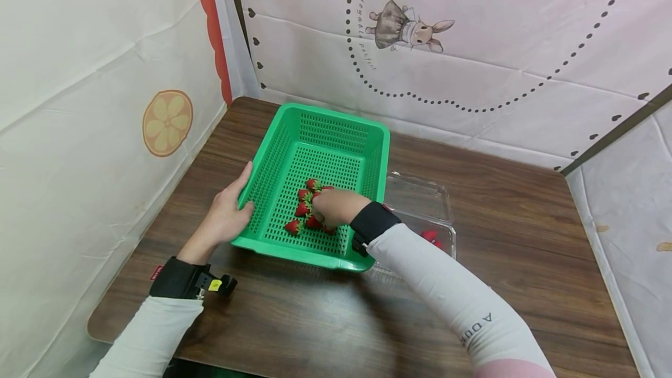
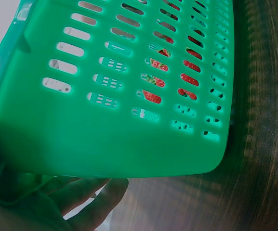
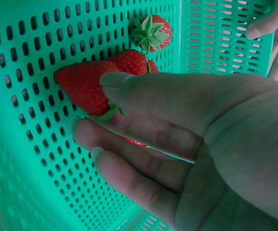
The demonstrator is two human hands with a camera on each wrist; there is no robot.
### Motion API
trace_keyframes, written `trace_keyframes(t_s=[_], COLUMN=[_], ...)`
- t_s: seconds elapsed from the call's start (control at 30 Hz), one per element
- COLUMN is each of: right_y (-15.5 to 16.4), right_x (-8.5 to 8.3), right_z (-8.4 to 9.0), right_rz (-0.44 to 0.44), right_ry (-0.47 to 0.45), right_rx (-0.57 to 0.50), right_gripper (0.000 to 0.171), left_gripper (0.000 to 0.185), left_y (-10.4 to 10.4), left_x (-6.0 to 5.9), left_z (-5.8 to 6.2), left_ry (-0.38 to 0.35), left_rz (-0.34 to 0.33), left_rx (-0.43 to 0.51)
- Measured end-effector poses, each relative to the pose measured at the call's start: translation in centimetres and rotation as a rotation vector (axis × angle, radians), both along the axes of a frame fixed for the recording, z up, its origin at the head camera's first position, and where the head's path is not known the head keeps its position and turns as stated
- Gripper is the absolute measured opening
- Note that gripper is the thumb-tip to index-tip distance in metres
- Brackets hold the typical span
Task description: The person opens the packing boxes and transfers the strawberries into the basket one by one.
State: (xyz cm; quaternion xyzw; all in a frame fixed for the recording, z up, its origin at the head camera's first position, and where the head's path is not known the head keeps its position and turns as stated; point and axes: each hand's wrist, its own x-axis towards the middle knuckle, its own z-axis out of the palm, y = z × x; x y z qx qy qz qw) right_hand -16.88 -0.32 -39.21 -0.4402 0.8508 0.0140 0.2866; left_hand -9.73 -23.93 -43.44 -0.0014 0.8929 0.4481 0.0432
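A green slotted basket (image 1: 320,133) stands on the wooden table (image 1: 325,314). Several red strawberries (image 1: 301,210) lie on its floor. My left hand (image 1: 236,203) grips the basket's left rim, thumb inside and fingers outside; from the left wrist the basket wall (image 2: 105,139) fills the view, with my left hand (image 2: 90,195) below it and strawberries (image 2: 153,96) showing through the slots. My right hand (image 1: 319,210) reaches into the basket among the berries. Up close, my right hand (image 3: 99,108) pinches one strawberry (image 3: 81,86) between thumb and fingers, low over the basket floor (image 3: 28,159). Another strawberry (image 3: 151,32) lies beyond.
A clear plastic clamshell box (image 1: 420,200) sits open right of the basket, touching it, with a strawberry or two (image 1: 430,236) inside. Fabric walls enclose the table at the left, back and right. Bare tabletop lies in front and to the far right.
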Motion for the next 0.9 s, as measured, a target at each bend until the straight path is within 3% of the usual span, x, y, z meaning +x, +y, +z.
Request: trace_keyframes(t_s=[0.43,0.67,0.83,0.9], right_y=[-0.1,0.5,1.4,1.9], right_x=[0.0,-0.3,-0.3,-0.2], right_z=[0.1,1.1,2.5,3.1], right_rz=[-0.046,-0.021,-0.043,-0.052], right_ry=[-0.017,-0.013,-0.025,-0.034], right_rx=[0.061,-0.009,-0.063,-0.097], right_gripper=[0.044,0.043,0.009,0.023], left_gripper=[0.082,0.082,0.082,0.082], left_y=[0.2,0.2,0.1,0.1], left_x=[0.1,0.1,0.2,0.1], left_z=[0.3,0.4,0.4,0.3], left_ry=[0.003,-0.003,-0.004,-0.001], left_rz=[-0.006,0.0,-0.003,-0.004], left_rx=[0.006,0.009,0.01,0.009])
